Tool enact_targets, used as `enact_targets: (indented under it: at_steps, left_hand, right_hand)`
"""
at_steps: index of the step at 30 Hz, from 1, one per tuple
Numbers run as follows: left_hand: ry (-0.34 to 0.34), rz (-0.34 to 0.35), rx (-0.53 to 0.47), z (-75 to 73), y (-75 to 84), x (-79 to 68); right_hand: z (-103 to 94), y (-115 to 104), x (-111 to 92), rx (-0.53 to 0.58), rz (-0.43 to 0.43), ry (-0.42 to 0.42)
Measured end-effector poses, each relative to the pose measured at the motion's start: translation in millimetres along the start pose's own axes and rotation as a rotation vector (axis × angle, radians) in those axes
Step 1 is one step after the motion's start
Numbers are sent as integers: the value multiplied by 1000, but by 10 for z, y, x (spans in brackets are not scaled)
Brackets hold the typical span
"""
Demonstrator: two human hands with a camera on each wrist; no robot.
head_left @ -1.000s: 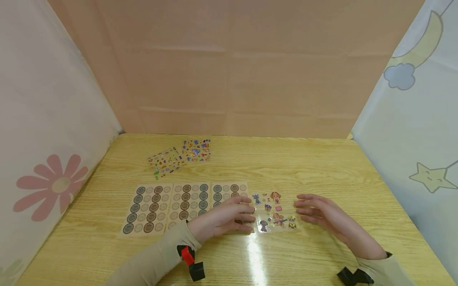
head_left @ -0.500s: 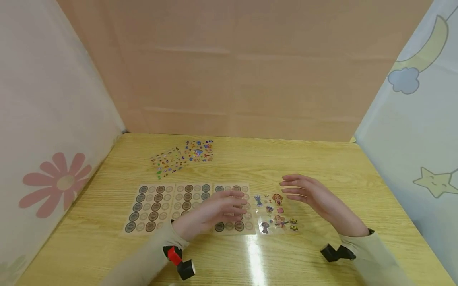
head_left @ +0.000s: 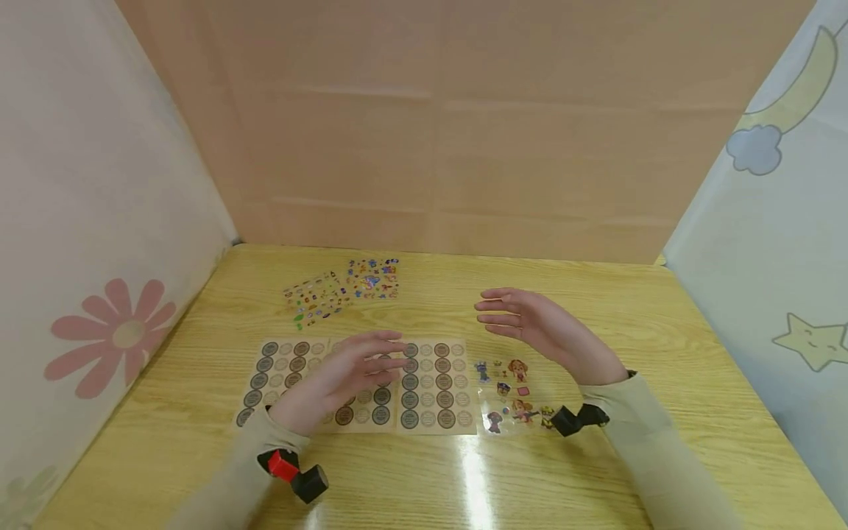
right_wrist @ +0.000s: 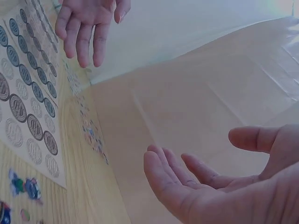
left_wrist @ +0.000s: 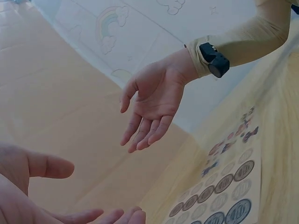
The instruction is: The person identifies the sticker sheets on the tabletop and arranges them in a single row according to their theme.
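My left hand (head_left: 344, 372) hovers over the middle of a row of round-sticker sheets (head_left: 437, 384), hiding part of them. Its fingers are relaxed and hold nothing. Beyond a clear cartoon sticker sheet (head_left: 503, 390) is my right hand (head_left: 546, 327), also raised, with loose, slightly bent fingers. In the left wrist view the right palm (left_wrist: 161, 91) shows bare, with air around it. The right wrist view has the left hand's fingers (right_wrist: 84, 39) pointing down, apart from the sheets. Neither hand touches a sheet.
Two clear sheets of small colourful stickers, one tilted (head_left: 316, 300) and one straighter (head_left: 373, 280), lie at the back left of the wooden table (head_left: 596, 287). A tan backdrop (head_left: 430, 147) and patterned side walls enclose the table.
Both hands have moved left. The right hand has gone from beside the cartoon sheet to beyond it, and the left has uncovered the rightmost round-sticker sheet. The sheets lie as before.
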State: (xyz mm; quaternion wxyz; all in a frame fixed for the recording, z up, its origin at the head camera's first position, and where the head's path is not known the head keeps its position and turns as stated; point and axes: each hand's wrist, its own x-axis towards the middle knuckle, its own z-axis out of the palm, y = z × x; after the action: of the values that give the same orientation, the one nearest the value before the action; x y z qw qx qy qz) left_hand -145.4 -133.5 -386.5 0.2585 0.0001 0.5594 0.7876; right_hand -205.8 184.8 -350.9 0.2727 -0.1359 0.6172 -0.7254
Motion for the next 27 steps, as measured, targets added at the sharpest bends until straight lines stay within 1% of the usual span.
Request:
enact_targets:
  at_steps: [4,6,12,14,16,19,22,25,27]
  left_hand:
    - [63,38,-26,-204,114,-54]
    - [88,64,-58,-307,169,-83]
    - [139,148,-123,-597,330,-165]
    - [149,163,-142,-687,377,-193]
    - [170,177,-187,-772,416,-220]
    - [207,182,-234,-895,458,-255]
    - [252,167,-283,-1001,495,-268]
    - [295,140,-279,-1091,526,-253]
    - [338,123,-269,-1144,542,-223]
  right_hand:
    - [43,-24,212,70,43,-18]
    - [70,-26,321,85,57,-23]
    - [207,-1,649,119,87,-32]
    - [266,14,753,133,95,-36]
    - [319,33,855,149,105,-43]
    - [388,63,996,170,126,-47]
    - [438,89,1126,180,144,-45]
    - [485,110,1265,185,154,-31]
    - [520,132,1377,201,162,-18]
